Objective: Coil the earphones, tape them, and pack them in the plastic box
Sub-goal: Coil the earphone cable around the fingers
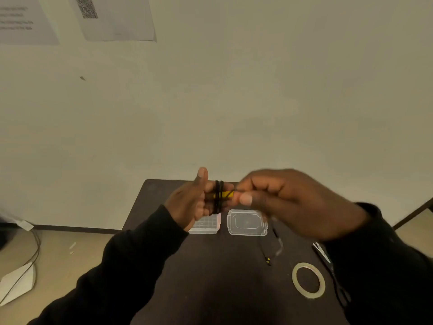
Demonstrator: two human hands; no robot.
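Observation:
Black earphone cord (218,197) is wound in several turns around the fingers of my left hand (192,202), thumb up, with a yellow part showing under the loops. My right hand (281,200), blurred, pinches the cord just right of the coil. The loose end of the cord (268,260) hangs down to the dark table. Below the hands lies the clear plastic box, its two halves open side by side: one (247,222) in full view, the other (206,225) partly hidden by my left hand. A roll of tape (308,280) lies at the right front.
Small scissors (328,261) lie right of the tape, partly under my right sleeve. The dark table (210,277) is narrow, with floor on both sides. Cables and a white object (18,282) lie on the floor at left. Papers (112,17) hang on the wall.

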